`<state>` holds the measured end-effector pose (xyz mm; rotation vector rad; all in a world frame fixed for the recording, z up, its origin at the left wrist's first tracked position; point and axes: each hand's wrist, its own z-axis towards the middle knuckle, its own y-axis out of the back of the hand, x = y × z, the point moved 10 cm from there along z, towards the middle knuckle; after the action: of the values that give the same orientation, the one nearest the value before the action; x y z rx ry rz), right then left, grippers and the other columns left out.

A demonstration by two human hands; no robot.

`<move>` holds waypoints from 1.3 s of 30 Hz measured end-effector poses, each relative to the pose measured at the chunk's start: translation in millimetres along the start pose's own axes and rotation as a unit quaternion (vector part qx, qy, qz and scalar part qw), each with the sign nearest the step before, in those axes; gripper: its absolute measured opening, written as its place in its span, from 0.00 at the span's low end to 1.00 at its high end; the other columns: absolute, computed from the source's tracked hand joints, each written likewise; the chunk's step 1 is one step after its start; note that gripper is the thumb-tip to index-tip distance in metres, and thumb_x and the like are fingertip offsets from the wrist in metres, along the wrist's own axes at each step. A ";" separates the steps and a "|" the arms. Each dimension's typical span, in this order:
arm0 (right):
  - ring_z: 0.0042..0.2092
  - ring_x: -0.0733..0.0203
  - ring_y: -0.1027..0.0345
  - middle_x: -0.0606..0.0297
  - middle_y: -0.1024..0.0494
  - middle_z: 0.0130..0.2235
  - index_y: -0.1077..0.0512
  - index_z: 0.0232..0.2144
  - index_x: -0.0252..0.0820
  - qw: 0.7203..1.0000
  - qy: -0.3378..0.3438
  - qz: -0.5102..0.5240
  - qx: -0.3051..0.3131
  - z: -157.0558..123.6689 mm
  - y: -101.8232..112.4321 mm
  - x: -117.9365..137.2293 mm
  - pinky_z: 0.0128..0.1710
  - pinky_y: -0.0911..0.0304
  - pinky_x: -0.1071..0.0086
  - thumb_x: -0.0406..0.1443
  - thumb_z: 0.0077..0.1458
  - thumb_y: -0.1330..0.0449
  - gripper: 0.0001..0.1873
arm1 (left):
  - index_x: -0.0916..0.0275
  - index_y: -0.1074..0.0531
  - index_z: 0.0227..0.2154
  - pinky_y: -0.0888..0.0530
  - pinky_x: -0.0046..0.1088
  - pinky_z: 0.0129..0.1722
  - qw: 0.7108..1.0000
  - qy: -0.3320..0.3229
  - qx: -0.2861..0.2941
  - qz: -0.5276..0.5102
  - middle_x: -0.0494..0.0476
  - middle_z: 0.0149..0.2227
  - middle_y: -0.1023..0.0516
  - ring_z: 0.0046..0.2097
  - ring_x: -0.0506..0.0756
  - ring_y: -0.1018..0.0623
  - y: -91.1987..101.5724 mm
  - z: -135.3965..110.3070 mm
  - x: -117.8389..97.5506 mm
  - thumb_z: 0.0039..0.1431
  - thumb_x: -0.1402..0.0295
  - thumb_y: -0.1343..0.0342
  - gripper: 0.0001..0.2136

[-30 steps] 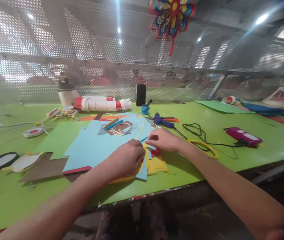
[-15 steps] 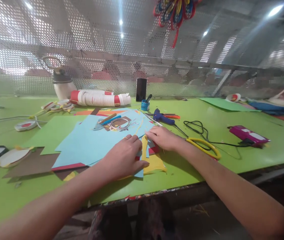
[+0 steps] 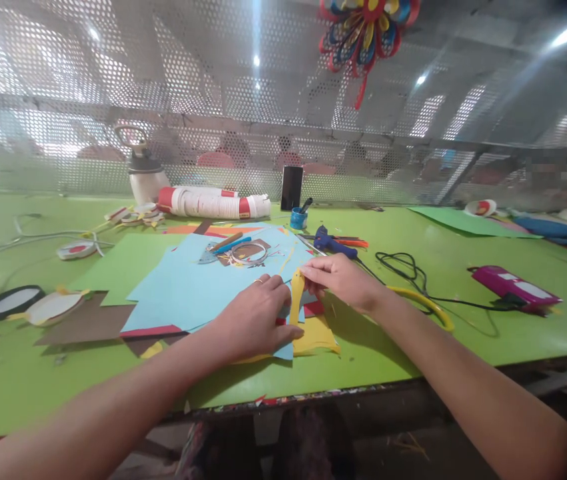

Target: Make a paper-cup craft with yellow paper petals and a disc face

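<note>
My left hand [image 3: 256, 320] rests palm down on a stack of light blue paper sheets [image 3: 198, 287], its fingers flat and a ring showing. My right hand [image 3: 340, 280] pinches the top end of a narrow yellow paper strip [image 3: 296, 300] and holds it up off the stack. The strip runs down to a yellow sheet [image 3: 316, 337] lying under the blue paper at the table's front. A small red paper piece [image 3: 314, 309] lies just under my right hand.
On the green table [image 3: 463, 320] lie yellow-handled scissors [image 3: 428, 305], a blue glue gun [image 3: 332, 243] with black cord, a pink device [image 3: 513, 287], a white-and-red roll [image 3: 213, 203], a phone [image 3: 292, 188], a white jug [image 3: 146, 175], brown paper [image 3: 88, 323]. Perforated screen behind.
My right hand has lifted the end of the yellow strip off the paper. My left hand has flattened onto the blue sheets. The view shifted slightly.
</note>
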<state>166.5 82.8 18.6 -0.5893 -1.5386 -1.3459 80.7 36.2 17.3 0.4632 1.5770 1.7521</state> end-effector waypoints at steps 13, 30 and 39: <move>0.26 0.67 0.40 0.66 0.32 0.24 0.31 0.23 0.35 0.999 0.051 0.013 -0.012 -1.9 -0.1 12.9 0.28 0.42 0.70 0.40 0.57 0.47 0.16 | 0.64 0.29 0.29 0.34 0.29 0.31 0.931 0.135 -0.023 -0.339 0.53 0.30 0.29 0.31 0.52 0.31 -4.3 1.1 32.5 0.54 0.59 0.47 0.12; 0.25 0.69 0.39 0.65 0.29 0.27 0.30 0.29 0.36 0.982 0.011 0.184 0.049 -9.3 -19.3 9.7 0.25 0.43 0.72 0.46 0.55 0.43 0.17 | 0.66 0.28 0.23 0.38 0.24 0.28 0.777 0.141 -0.076 -0.608 0.49 0.22 0.30 0.26 0.47 0.35 1.3 2.8 49.5 0.49 0.65 0.38 0.09; 0.24 0.70 0.40 0.68 0.31 0.24 0.30 0.27 0.35 0.993 -0.015 0.091 0.077 -14.8 -29.8 11.7 0.25 0.43 0.73 0.41 0.52 0.40 0.12 | 0.65 0.28 0.24 0.37 0.24 0.29 0.776 0.152 -0.087 -0.605 0.49 0.23 0.29 0.27 0.47 0.35 -0.4 1.0 54.0 0.50 0.67 0.39 0.07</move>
<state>141.7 58.2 13.8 -0.6381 -1.5569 -1.0743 45.0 75.4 6.4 -0.8422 1.3363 0.8977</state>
